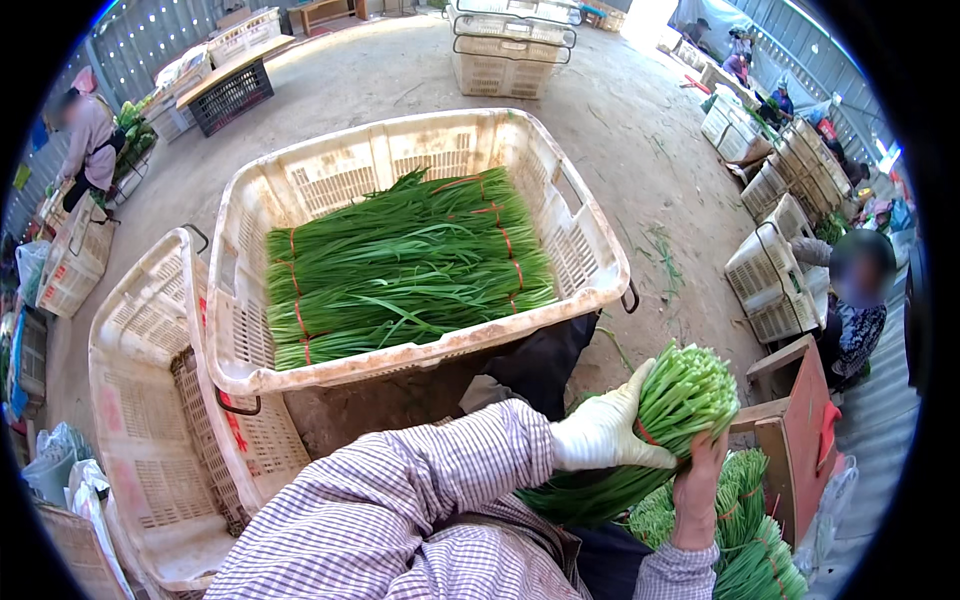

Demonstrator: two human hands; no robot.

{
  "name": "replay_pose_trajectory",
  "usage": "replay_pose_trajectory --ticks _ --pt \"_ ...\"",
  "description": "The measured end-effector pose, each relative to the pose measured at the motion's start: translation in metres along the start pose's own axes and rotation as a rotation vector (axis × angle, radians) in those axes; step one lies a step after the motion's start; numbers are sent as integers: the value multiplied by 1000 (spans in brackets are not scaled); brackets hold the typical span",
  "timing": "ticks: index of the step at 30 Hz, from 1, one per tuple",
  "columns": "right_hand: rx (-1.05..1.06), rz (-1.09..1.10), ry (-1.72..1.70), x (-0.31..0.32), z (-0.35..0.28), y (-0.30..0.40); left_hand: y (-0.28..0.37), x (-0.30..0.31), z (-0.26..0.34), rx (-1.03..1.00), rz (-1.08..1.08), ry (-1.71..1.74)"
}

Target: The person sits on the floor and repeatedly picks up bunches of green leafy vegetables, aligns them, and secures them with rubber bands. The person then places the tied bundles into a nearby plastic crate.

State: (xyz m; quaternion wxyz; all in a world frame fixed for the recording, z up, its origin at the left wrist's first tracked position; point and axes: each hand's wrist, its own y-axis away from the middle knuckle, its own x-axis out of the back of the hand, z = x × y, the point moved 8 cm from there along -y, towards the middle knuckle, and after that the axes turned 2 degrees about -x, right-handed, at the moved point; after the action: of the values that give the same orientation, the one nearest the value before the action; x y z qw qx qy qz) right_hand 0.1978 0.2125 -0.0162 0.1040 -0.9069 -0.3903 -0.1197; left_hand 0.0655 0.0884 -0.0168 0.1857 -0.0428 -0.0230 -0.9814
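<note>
My left hand [604,435], in a pale work glove, grips a thick bundle of green stalks [686,394], likely garlic chives, just by its red band. Bare, my right hand [699,476] supports the same bundle from the other side. The cut ends point up and away, while the dark leaves trail down toward my lap. In front of me a large white plastic crate [420,352] holds several banded bundles [405,262], laid in rows with cut ends toward both sides. More bundles [750,517] lie beside my right forearm.
An off-white crate [142,420] leans at the left. Stacked crates [502,67] stand beyond on the dirt floor. To the right are a reddish wooden box [799,435], more crates [772,277] and a seated person [859,322]. Another person [90,142] bends at far left.
</note>
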Motion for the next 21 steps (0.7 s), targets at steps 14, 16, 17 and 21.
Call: replay_pose_trajectory --ticks 14,16,17,21 --pt "26 -15 -498 -11 -67 -65 -9 -26 20 -86 -574 762" --pt "13 17 -297 -5 -51 -71 -6 -33 9 -11 -563 737" --pt "7 34 -194 -1 -45 -72 -7 -38 2 9 -569 772" --pt "289 320 28 4 -77 -58 -7 -36 -13 128 -402 923"
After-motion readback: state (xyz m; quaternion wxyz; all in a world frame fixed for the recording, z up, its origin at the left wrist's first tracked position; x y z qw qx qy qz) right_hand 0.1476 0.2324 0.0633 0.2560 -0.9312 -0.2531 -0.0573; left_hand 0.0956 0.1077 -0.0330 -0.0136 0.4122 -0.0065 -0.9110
